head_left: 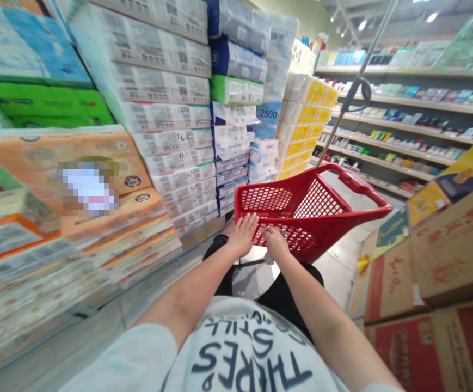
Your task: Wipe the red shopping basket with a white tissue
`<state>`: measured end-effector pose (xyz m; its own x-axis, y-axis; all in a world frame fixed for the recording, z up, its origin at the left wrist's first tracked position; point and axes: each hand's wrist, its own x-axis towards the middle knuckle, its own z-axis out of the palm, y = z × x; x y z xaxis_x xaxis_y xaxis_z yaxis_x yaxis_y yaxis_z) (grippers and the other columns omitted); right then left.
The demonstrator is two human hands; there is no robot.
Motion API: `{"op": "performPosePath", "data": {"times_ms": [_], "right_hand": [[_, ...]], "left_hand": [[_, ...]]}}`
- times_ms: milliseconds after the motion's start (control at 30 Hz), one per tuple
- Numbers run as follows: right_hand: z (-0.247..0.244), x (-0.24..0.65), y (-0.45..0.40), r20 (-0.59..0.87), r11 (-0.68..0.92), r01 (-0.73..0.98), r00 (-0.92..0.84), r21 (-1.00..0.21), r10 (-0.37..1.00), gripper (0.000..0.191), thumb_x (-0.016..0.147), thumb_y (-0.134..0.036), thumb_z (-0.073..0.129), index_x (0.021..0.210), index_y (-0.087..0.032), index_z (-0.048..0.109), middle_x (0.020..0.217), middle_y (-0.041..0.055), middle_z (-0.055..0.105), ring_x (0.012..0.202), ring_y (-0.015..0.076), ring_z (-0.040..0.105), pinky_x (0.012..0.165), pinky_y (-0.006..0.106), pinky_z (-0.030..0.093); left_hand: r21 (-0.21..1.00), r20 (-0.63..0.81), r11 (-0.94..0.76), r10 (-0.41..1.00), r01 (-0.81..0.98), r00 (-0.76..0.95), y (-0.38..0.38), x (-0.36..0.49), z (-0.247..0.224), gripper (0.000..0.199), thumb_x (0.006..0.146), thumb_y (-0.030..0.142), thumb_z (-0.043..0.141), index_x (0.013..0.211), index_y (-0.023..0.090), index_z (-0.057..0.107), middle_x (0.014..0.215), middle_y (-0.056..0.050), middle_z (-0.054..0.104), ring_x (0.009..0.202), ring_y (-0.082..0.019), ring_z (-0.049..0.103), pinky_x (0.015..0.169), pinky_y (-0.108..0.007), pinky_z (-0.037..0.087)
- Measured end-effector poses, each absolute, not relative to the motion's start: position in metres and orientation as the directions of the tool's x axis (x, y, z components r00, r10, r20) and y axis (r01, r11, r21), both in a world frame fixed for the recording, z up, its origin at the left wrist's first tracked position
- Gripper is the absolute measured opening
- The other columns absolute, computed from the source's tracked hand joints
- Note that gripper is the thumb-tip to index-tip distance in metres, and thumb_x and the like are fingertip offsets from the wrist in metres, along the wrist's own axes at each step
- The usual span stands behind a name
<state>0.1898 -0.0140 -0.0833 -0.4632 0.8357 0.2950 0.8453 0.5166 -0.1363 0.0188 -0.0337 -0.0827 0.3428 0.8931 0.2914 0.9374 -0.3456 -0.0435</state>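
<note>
A red plastic shopping basket cart (321, 231) with lattice walls stands right in front of my legs, its handle pointing off to the right. My left hand (243, 237) rests on the cart's near left corner, fingers stretched out flat over the rim. Against the near lattice wall is my right hand (276, 244), its fingers curled. A small pale crumpled piece, like a cloth (269, 258), shows under that hand; most of it is hidden by the fingers. No goods can be made out in the visible part of the cart.
Tall stacks of packaged tissue paper (179, 109) rise close on the left, with orange packs (97, 158) nearer. Cardboard boxes (456, 245) stand on the right. Shelves of small goods (403, 103) line the back. A slanting metal pole (352, 87) rises behind the cart.
</note>
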Motion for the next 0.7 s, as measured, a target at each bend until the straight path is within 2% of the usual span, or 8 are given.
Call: {"op": "performPosePath", "data": {"times_ms": [133,233,300,467,600,700], "right_hand": [[-0.082,0.192,-0.013,0.333,0.505,0.851,-0.439,-0.144,0.835,0.036,0.086,-0.007,0.049,0.118,-0.017,0.061,0.119,0.011,0.055,0.11,0.0233,0.046,0.094,0.031,0.042],[-0.085,0.195,-0.012,0.328,0.495,0.854,-0.427,-0.16,0.843,0.031,0.086,-0.009,0.049,0.112,-0.018,0.064,0.113,0.0109,0.058,0.106,0.0236,0.049,0.088,0.031,0.045],[-0.088,0.198,-0.012,0.333,0.504,0.848,-0.433,-0.165,0.838,0.03,0.085,-0.007,0.049,0.107,-0.018,0.067,0.11,0.0101,0.059,0.104,0.0229,0.05,0.09,0.031,0.044],[-0.092,0.203,-0.01,0.397,0.537,0.823,-0.438,-0.184,0.807,0.035,0.084,-0.01,0.049,0.114,-0.018,0.065,0.117,0.0093,0.058,0.107,0.0224,0.05,0.097,0.032,0.041],[-0.097,0.205,-0.006,0.407,0.553,0.808,-0.444,-0.204,0.798,0.031,0.086,-0.01,0.046,0.105,-0.018,0.069,0.109,0.0089,0.062,0.105,0.0226,0.051,0.094,0.033,0.044],[-0.099,0.206,-0.003,0.43,0.572,0.795,-0.452,-0.204,0.782,0.032,0.086,-0.01,0.045,0.107,-0.017,0.068,0.111,0.0093,0.062,0.105,0.0224,0.051,0.095,0.033,0.044]], "left_hand": [[-0.036,0.309,-0.339,0.891,0.94,0.333,-0.031,0.023,-0.085,0.083,0.08,0.02,0.046,0.153,0.01,0.008,0.162,-0.009,0.006,0.149,-0.025,0.001,0.121,-0.044,0.011],[-0.044,0.302,-0.351,0.888,0.935,0.347,-0.032,0.026,-0.085,0.085,0.08,0.023,0.049,0.153,0.009,0.007,0.162,-0.01,0.005,0.149,-0.026,0.0,0.121,-0.045,0.009],[-0.048,0.291,-0.355,0.889,0.934,0.353,-0.034,0.027,-0.084,0.086,0.081,0.025,0.05,0.153,0.009,0.005,0.162,-0.011,0.004,0.149,-0.026,0.0,0.121,-0.045,0.008],[-0.04,0.306,-0.339,0.891,0.94,0.334,-0.039,0.033,-0.084,0.083,0.084,0.027,0.045,0.153,0.012,0.002,0.162,-0.011,0.006,0.149,-0.027,0.002,0.12,-0.048,0.013],[-0.04,0.286,-0.335,0.899,0.941,0.332,-0.04,0.036,-0.082,0.084,0.084,0.028,0.048,0.153,0.01,0.004,0.162,-0.011,0.005,0.149,-0.027,0.002,0.121,-0.047,0.013],[-0.031,0.267,-0.334,0.905,0.942,0.33,-0.039,0.037,-0.081,0.081,0.084,0.026,0.046,0.153,0.009,0.007,0.162,-0.011,0.005,0.149,-0.026,0.002,0.121,-0.046,0.011]]}}
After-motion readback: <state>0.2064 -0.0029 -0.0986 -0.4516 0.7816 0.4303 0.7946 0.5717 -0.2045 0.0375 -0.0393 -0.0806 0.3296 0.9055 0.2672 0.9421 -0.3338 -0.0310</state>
